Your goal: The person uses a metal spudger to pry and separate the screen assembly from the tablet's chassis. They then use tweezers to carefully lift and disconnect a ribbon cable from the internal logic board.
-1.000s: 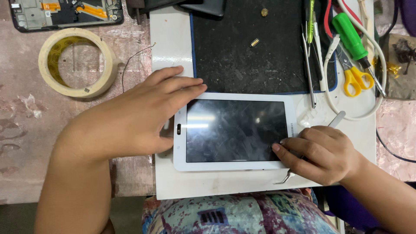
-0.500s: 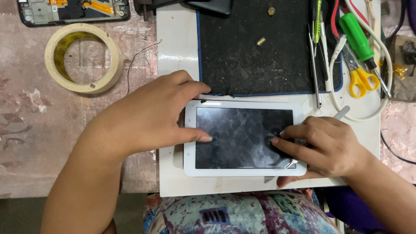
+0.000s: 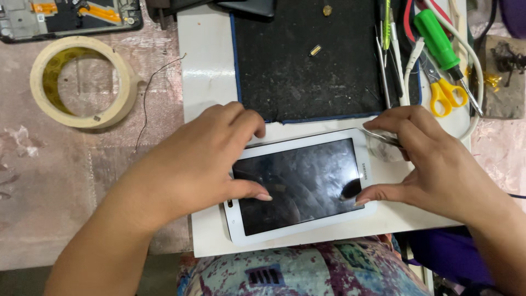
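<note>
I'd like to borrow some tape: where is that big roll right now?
In the head view, the tape roll lies flat at the upper left on the pinkish worktop, left of the white board and beyond the left hand.

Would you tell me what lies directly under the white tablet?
The white tablet lies on a white board, which shows around it. Whatever sits beneath its middle is covered; both hands hide its ends.

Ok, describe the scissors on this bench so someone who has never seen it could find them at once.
Start at the white board with the black mat on it. At the mat's right edge lies a cluster of tools beside a green-handled screwdriver. The scissors lie just below that handle, the only thing there with yellow loop handles.
</note>
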